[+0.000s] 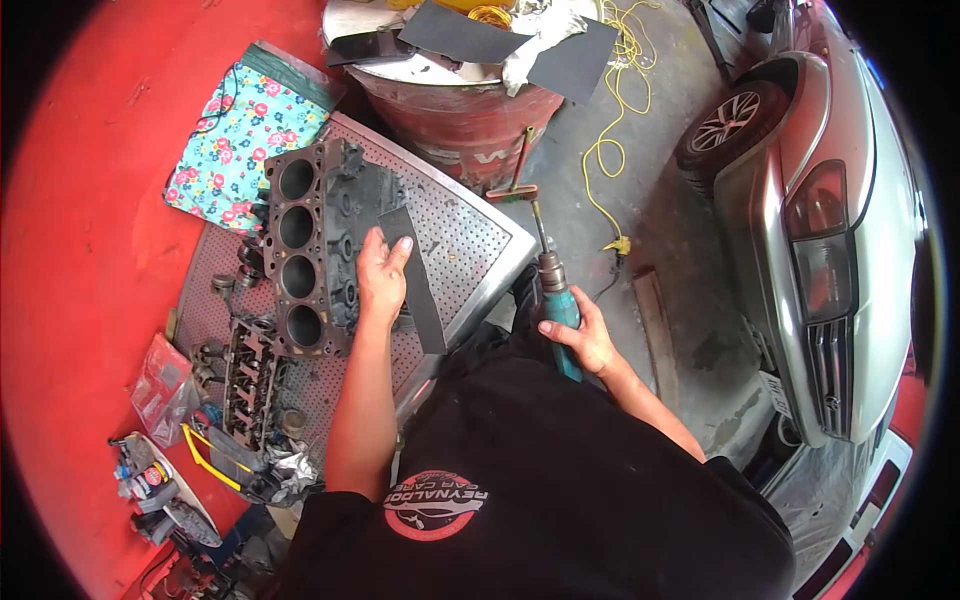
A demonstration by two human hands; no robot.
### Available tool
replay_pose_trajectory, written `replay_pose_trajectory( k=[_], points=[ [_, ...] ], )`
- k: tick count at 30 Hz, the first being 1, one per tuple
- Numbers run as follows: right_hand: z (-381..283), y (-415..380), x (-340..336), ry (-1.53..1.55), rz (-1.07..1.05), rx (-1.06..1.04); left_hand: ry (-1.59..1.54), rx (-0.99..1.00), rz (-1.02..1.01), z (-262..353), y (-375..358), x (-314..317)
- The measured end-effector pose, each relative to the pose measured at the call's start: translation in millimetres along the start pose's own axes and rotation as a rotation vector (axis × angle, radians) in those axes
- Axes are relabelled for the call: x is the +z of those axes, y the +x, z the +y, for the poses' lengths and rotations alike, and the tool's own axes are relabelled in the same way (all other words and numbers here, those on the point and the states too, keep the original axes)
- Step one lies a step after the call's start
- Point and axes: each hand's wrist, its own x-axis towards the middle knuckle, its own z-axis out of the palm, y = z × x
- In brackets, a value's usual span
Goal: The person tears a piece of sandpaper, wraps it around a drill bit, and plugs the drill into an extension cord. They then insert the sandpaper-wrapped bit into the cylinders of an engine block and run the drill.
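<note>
My left hand (382,275) is closed on a dark strip of sandpaper (428,300), thumb on top and the strip's long end hanging down to the right. Just left of it, a grey engine block (318,215) with a row of several round cylinder bores rests on the perforated metal bench (470,235). My right hand (585,338) grips the teal body of a power drill (560,305) in front of my right side. From the drill's chuck a thin rod (540,225) points away from me.
A cylinder head (250,375) and loose engine parts lie on the bench's left. Behind, a red drum (450,115) carries dark sheets and rags. A yellow cord (600,160) winds over the floor; a silver car (840,250) stands right. Floral fabric (240,140) lies beyond the block.
</note>
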Motion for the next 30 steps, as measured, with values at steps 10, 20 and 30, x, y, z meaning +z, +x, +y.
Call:
replay_pose_trajectory(
  k=[10,20,30],
  points=[
    [2,-1,16,0.006,-0.016,-0.054,-0.011,-0.103,0.02,6,-19,-23],
    [5,-8,12,0.0,0.007,-0.041,0.003,-0.105,-0.038,6,-21,-7],
    [2,-6,13,-0.052,0.011,-0.046,0.243,-0.006,-0.333,95,-12,29]
  ],
)
